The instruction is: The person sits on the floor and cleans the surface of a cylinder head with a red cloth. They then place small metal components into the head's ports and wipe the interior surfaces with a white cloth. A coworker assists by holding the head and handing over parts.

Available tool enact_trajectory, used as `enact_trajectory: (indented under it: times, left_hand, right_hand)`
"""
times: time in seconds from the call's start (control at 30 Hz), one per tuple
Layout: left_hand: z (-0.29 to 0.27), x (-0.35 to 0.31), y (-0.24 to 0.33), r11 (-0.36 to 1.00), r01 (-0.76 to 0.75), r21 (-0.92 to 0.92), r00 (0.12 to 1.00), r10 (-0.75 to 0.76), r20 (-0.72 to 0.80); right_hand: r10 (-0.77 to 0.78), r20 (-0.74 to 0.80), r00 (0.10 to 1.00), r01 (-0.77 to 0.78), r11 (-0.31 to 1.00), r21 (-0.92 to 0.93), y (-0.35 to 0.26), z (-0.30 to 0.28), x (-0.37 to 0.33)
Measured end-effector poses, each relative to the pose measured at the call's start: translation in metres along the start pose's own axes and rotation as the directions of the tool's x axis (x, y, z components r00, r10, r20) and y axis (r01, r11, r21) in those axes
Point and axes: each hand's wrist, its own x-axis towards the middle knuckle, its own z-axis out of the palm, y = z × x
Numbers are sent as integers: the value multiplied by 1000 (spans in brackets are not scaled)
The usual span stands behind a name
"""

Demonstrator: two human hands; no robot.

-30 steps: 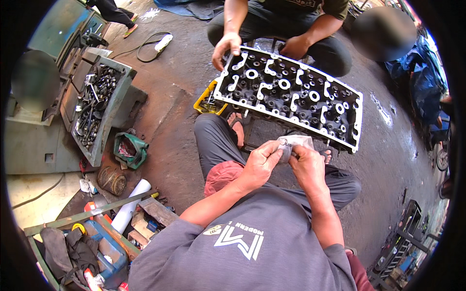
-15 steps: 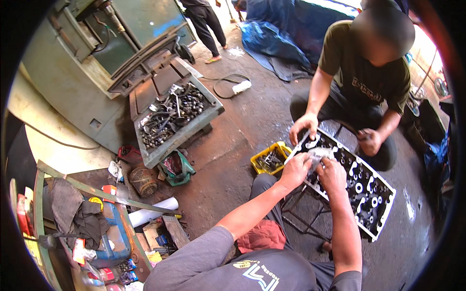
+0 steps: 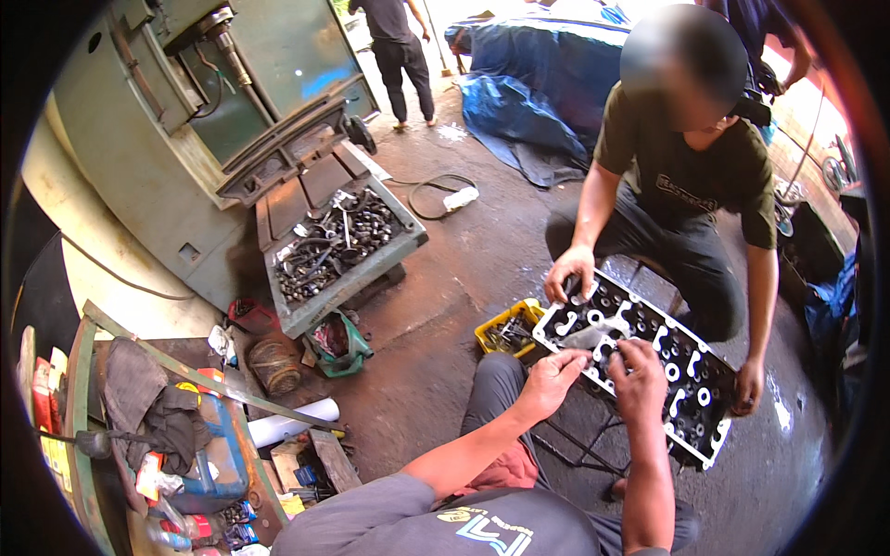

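Note:
A cylinder head (image 3: 691, 400), pale-rimmed with dark ports and round white rings, lies in front of me on a dark metal stand (image 3: 584, 445). My left hand (image 3: 549, 387) is at its near left edge, thumb and fingertips pinched together; whatever they hold is too small to make out. Over the near side of the head, my right hand (image 3: 640, 385) has its fingers bent and drawn in, their tips partly hidden. A clear plastic bag (image 3: 609, 326) rests on the head just beyond my fingers.
Opposite squats a co-worker (image 3: 691, 176), one hand at each end of the head. A yellow bin (image 3: 508, 326) of metal parts stands left of it. Further left are a tray heaped with valve parts (image 3: 338, 243), a green bag (image 3: 343, 347) and a cluttered bench (image 3: 218, 463).
My hands have let go of the plastic bag and moved apart; it now lies on the head. The co-worker's hand on the right has come down to the head's end. The view has shifted slightly.

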Motion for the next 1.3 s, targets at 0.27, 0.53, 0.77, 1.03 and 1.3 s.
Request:
enact_trajectory:
  times: [0.27,0.53,0.77,1.03,1.3]
  left_hand:
    - [31,-80,-17,743,599,-297,747,-386,541]
    - [57,-98,-34,686,702,-194,600,-422,679]
    - [77,-99,-23,729,675,-113,561,-407,721]
    - [86,-94,-27,893,364,265,611,-444,656]
    - [109,-59,-124,795,-3,606,402,-554,729]
  right_hand:
    - [-29,72,997,24,998,66,1,-48,-121]
    - [81,27,996,-85,982,167,19,-62,-176]
    - [115,-9,993,-112,982,154,22,-76,-189]
    - [302,-437,847,-313,949,50,14,-170,-245]
    - [69,-996,-65,-428,899,90,-66,-308,-417]
